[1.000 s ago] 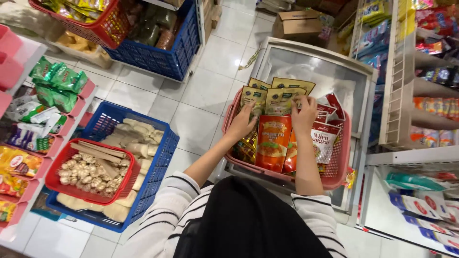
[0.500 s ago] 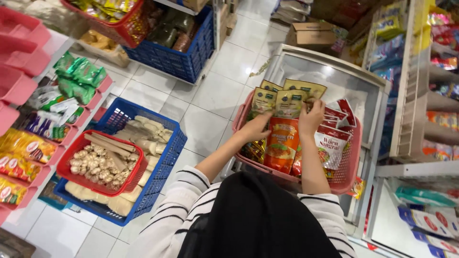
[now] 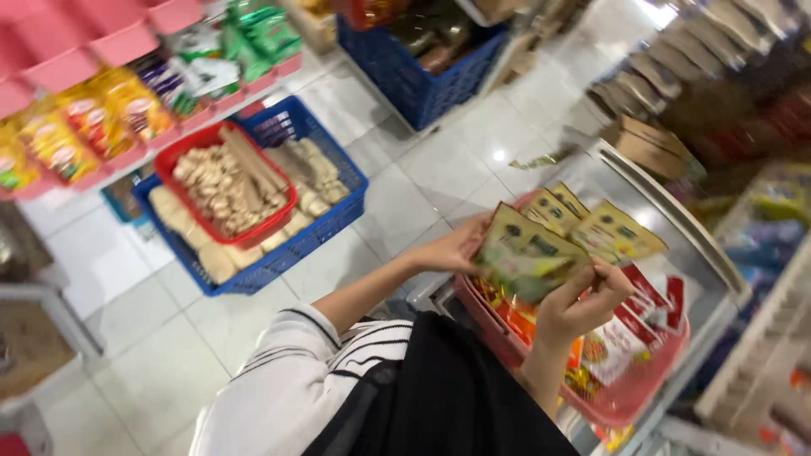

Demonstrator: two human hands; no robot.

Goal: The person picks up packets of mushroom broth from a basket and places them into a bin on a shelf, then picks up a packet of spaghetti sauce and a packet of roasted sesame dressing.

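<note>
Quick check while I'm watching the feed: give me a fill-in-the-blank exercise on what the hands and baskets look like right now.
1. Both hands, left hand and right hand, hold flat ____ packets.
2. The packets are held above a ____ basket.
3. On the floor, the red basket of roots sits inside a ____ crate.

Missing words: yellow-green; red; blue

Packets [image 3: 541,245] are sitting in the basket [image 3: 625,397] at four o'clock; the crate [image 3: 279,253] is lying at ten o'clock.
</note>
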